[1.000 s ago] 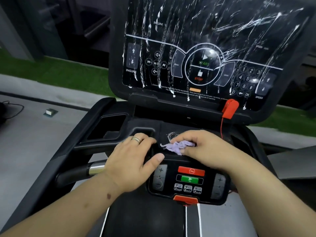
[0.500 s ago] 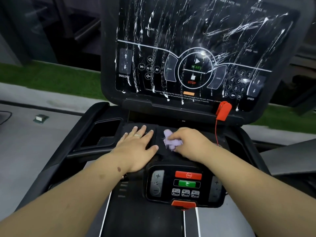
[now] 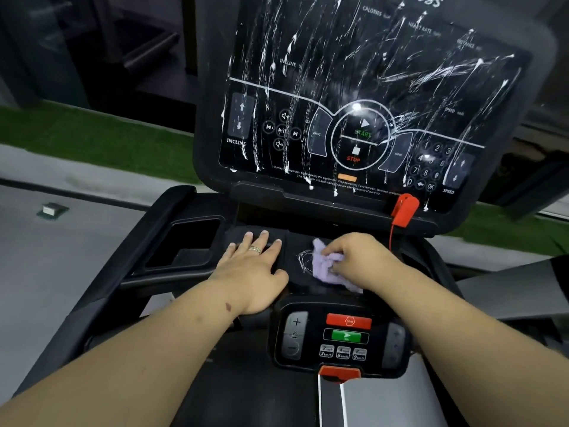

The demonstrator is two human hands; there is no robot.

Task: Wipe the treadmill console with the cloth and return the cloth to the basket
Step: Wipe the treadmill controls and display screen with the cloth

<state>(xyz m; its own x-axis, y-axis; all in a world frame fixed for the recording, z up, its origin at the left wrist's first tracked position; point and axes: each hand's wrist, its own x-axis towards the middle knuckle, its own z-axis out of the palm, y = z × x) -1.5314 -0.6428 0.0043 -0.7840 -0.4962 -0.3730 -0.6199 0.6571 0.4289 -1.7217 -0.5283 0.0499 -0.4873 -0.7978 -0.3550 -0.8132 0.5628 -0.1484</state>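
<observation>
The black treadmill console [image 3: 369, 97] tilts up ahead of me, its display streaked with white drips and smears. Below it runs a flat black ledge [image 3: 295, 241] with a white smear mark. My right hand [image 3: 360, 260] grips a crumpled lilac cloth [image 3: 323, 266] and presses it on that ledge beside the smear. My left hand [image 3: 252, 269] lies flat on the ledge to the left, fingers straight, a ring on one finger. No basket is in view.
A lower button panel [image 3: 341, 337] with red and green keys sits under my right wrist. A red safety clip [image 3: 405, 209] with its cord hangs at the console's lower right. A recessed cup holder [image 3: 187, 241] lies to the left. Grey floor and green turf surround the machine.
My right hand has carried the cloth up from the button panel's top edge onto the ledge and now sits a little to the right, uncovering a white smear. My left hand slid forward and flattened.
</observation>
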